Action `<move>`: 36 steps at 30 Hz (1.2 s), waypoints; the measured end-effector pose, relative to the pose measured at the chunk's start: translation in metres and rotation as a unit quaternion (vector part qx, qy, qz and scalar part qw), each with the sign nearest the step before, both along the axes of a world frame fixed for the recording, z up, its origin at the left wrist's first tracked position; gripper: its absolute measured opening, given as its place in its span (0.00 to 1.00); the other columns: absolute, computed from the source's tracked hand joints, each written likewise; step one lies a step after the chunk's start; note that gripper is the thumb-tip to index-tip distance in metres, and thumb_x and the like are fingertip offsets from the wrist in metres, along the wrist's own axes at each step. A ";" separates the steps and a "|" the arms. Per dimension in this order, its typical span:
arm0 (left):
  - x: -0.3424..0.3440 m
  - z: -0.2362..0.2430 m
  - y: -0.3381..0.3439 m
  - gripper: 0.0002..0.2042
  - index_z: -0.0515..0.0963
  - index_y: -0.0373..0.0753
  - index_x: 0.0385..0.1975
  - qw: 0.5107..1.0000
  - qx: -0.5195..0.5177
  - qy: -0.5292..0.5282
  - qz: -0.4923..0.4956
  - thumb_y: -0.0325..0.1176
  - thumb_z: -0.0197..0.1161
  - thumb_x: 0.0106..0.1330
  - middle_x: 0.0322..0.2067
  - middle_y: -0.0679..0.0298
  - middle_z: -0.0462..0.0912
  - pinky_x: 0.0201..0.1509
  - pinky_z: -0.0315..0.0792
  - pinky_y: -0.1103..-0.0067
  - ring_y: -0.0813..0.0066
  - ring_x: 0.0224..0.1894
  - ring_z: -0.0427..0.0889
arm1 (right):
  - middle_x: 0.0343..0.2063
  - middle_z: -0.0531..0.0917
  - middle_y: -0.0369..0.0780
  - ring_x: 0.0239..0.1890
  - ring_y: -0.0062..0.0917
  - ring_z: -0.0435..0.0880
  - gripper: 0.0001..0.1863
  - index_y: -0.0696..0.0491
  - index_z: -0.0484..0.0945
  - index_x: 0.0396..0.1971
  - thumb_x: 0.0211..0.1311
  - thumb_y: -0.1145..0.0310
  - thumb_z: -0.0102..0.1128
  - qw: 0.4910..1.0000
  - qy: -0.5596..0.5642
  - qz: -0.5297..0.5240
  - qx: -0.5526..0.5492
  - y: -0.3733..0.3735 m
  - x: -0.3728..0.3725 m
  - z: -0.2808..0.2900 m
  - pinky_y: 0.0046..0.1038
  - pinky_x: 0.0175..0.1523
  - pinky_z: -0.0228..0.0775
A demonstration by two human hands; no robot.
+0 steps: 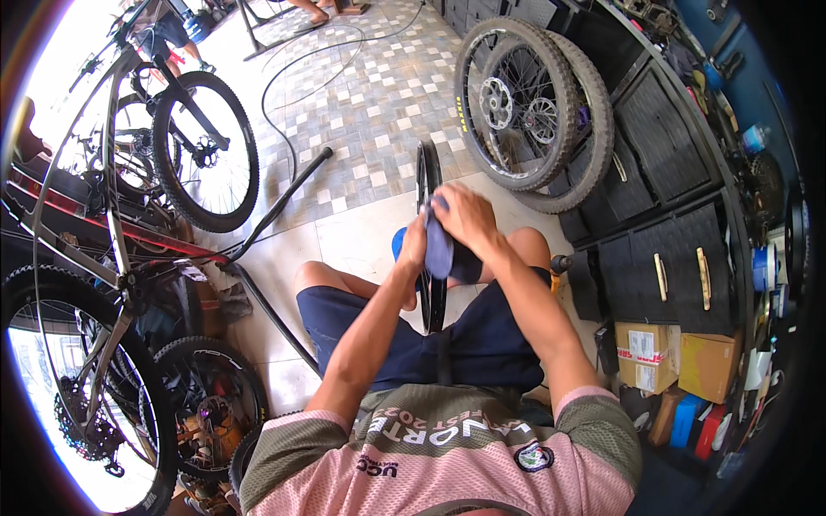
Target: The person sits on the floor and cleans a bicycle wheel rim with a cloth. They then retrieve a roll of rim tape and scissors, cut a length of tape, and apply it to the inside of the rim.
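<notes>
A black bicycle wheel rim [433, 314] stands upright, edge-on to me, between my bent legs. My left hand [415, 245] closes round the rim at about its middle. Just above and to the right, my right hand [467, 217] is curled over a blue-grey cloth [439, 251], pressing it to the rim. Part of the cloth hangs down between the two hands. The right fingers are slightly smeared by motion. Whether the left fingers also pinch the cloth is hidden.
Two wheels with knobby tyres [516, 103] lean on black drawer cabinets [662, 138] at the right. Bicycles [112, 172] stand at the left. A long black tube [280, 202] and a thin cable [267, 90] lie on the floor. Cardboard boxes [645, 357] sit at the lower right.
</notes>
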State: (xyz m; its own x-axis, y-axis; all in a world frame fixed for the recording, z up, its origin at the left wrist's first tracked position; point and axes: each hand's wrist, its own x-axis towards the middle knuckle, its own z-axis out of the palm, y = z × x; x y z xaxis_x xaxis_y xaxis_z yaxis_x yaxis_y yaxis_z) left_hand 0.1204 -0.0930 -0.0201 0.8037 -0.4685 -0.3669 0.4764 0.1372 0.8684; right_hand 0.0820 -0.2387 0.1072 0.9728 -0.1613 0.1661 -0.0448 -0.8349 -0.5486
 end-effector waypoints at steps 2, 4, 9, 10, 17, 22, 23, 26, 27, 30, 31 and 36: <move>-0.022 -0.015 0.014 0.32 0.80 0.32 0.59 0.995 0.006 -0.100 -0.027 0.54 0.33 0.88 0.50 0.55 0.87 0.57 0.76 0.70 0.68 0.49 0.84 | 0.45 0.88 0.46 0.45 0.47 0.88 0.14 0.49 0.84 0.47 0.72 0.55 0.63 0.998 0.017 0.012 -0.064 -0.013 0.053 0.000 0.47 0.49 0.81; -0.046 -0.013 0.026 0.32 0.81 0.33 0.57 0.992 -0.009 -0.116 -0.052 0.52 0.31 0.88 0.48 0.54 0.88 0.60 0.75 0.68 0.64 0.50 0.85 | 0.45 0.88 0.47 0.47 0.47 0.88 0.15 0.50 0.83 0.47 0.73 0.55 0.63 0.996 0.013 -0.038 -0.075 -0.027 0.093 0.010 0.47 0.50 0.81; -0.082 -0.011 0.049 0.34 0.85 0.36 0.51 0.977 0.094 -0.186 -0.034 0.51 0.28 0.87 0.47 0.51 0.89 0.70 0.65 0.67 0.56 0.53 0.84 | 0.49 0.86 0.49 0.47 0.48 0.89 0.20 0.50 0.77 0.59 0.77 0.54 0.57 0.979 -0.183 -0.083 -0.011 -0.043 0.152 0.043 0.49 0.51 0.82; -0.084 0.001 0.051 0.34 0.84 0.36 0.52 0.980 0.089 -0.169 -0.052 0.51 0.28 0.87 0.47 0.52 0.89 0.70 0.65 0.68 0.56 0.53 0.84 | 0.48 0.87 0.49 0.48 0.48 0.89 0.20 0.48 0.77 0.61 0.77 0.54 0.56 0.982 -0.171 -0.084 -0.004 -0.045 0.150 0.034 0.48 0.51 0.82; -0.071 -0.048 0.064 0.33 0.82 0.35 0.56 0.978 0.129 -0.163 -0.024 0.54 0.30 0.87 0.53 0.52 0.85 0.70 0.68 0.67 0.60 0.54 0.84 | 0.45 0.87 0.49 0.46 0.51 0.89 0.19 0.53 0.81 0.53 0.78 0.54 0.54 0.996 0.061 -0.008 -0.071 0.002 0.093 0.005 0.51 0.53 0.81; -0.023 0.003 0.044 0.33 0.77 0.32 0.61 0.989 0.024 -0.060 0.135 0.59 0.40 0.86 0.49 0.56 0.82 0.52 0.79 0.72 0.68 0.47 0.81 | 0.48 0.85 0.48 0.43 0.48 0.89 0.25 0.52 0.78 0.65 0.75 0.56 0.59 0.998 0.048 -0.016 -0.028 0.046 -0.049 0.002 0.47 0.46 0.83; 0.000 0.007 0.035 0.33 0.77 0.32 0.63 0.980 0.010 -0.121 0.156 0.59 0.40 0.86 0.52 0.55 0.83 0.52 0.79 0.71 0.66 0.49 0.82 | 0.48 0.85 0.47 0.41 0.47 0.89 0.26 0.52 0.77 0.67 0.75 0.55 0.59 0.998 0.053 -0.011 -0.038 0.057 -0.072 0.004 0.47 0.43 0.83; 0.064 0.030 0.004 0.40 0.75 0.34 0.68 0.992 0.032 -0.096 0.081 0.68 0.38 0.81 0.63 0.49 0.81 0.65 0.74 0.63 0.54 0.68 0.78 | 0.44 0.84 0.45 0.35 0.46 0.89 0.26 0.51 0.78 0.67 0.73 0.56 0.63 1.000 0.026 -0.008 -0.010 0.079 -0.131 -0.012 0.43 0.37 0.83; 0.084 0.029 -0.002 0.41 0.77 0.35 0.67 0.991 0.048 -0.106 0.060 0.69 0.38 0.81 0.61 0.49 0.83 0.62 0.75 0.65 0.57 0.63 0.80 | 0.39 0.82 0.45 0.31 0.47 0.88 0.24 0.51 0.78 0.64 0.73 0.57 0.61 0.999 0.042 0.010 -0.003 0.088 -0.144 -0.008 0.44 0.33 0.83; 0.103 0.034 -0.026 0.43 0.80 0.35 0.63 0.996 0.033 -0.072 -0.033 0.73 0.38 0.78 0.52 0.52 0.87 0.52 0.77 0.70 0.65 0.50 0.84 | 0.40 0.85 0.45 0.35 0.49 0.89 0.19 0.47 0.83 0.56 0.72 0.54 0.62 0.990 0.117 0.065 0.053 0.097 -0.186 -0.009 0.51 0.42 0.83; 0.104 0.033 -0.032 0.44 0.81 0.35 0.61 0.997 0.019 -0.048 -0.064 0.74 0.38 0.78 0.48 0.53 0.89 0.49 0.77 0.71 0.67 0.46 0.84 | 0.41 0.85 0.45 0.37 0.48 0.90 0.19 0.47 0.84 0.54 0.71 0.52 0.63 0.986 0.127 0.083 0.075 0.098 -0.195 -0.003 0.50 0.44 0.83; 0.075 0.031 -0.037 0.42 0.84 0.37 0.47 0.999 0.037 -0.018 -0.019 0.74 0.36 0.78 0.35 0.58 0.86 0.46 0.75 0.68 0.67 0.42 0.84 | 0.41 0.86 0.42 0.41 0.45 0.89 0.13 0.44 0.84 0.45 0.70 0.52 0.65 0.973 0.159 0.133 0.099 0.072 -0.181 0.024 0.46 0.47 0.82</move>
